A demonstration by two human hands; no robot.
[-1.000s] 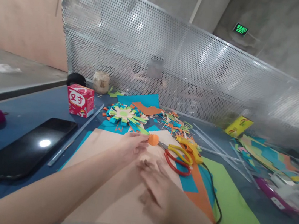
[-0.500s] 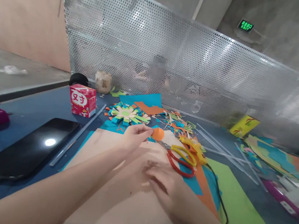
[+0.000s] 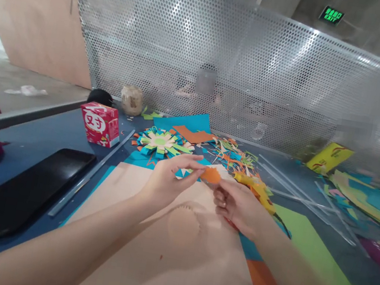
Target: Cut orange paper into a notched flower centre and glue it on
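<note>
Above peach sheet (image 3: 167, 280) | orange paper (image 3: 211, 175) | left grip (image 3: 167, 180) pinching left edge | right grip (image 3: 240, 206) pinching right edge

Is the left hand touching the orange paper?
Touching: in the head view, the left hand has fingers against the left edge of the orange paper.

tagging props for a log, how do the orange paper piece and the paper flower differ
Colour: the orange paper piece is plain orange, while the paper flower mixes green, peach and blue.
Size: the orange paper piece looks much smaller than the paper flower.
Pose: the orange paper piece is held up between the left hand and right hand; the paper flower lies beyond them, untouched.
Both look like cut paper.
</note>
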